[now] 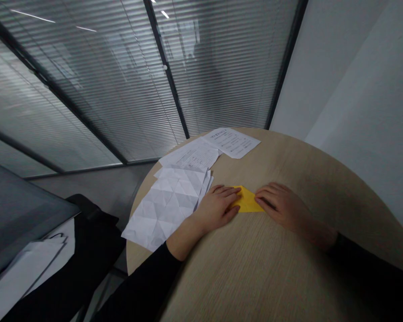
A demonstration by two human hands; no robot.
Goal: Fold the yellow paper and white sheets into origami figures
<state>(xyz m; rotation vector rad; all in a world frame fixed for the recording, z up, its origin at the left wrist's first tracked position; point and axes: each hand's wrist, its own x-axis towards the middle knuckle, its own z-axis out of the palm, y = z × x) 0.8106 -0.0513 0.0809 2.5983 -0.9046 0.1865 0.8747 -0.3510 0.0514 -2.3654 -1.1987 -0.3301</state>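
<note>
A folded piece of yellow paper (247,202) lies on the round wooden table, with a pointed top and a straight lower edge. My left hand (218,206) holds its left end against the tabletop, fingers along the upper side and thumb along the lower, covering that end. At the paper's right corner, my right hand (282,206) has its fingers and thumb closed in a pinch. Just left of my left hand is a creased white sheet (168,203) with a pattern of triangular folds, resting on other white papers.
Printed sheets (237,142) lie at the far side of the round table (228,277). To the left, a black chair (97,250) carries white papers (36,264) and a grey object (16,214). Glass panels with blinds (221,67) and a pale wall (362,89) stand behind.
</note>
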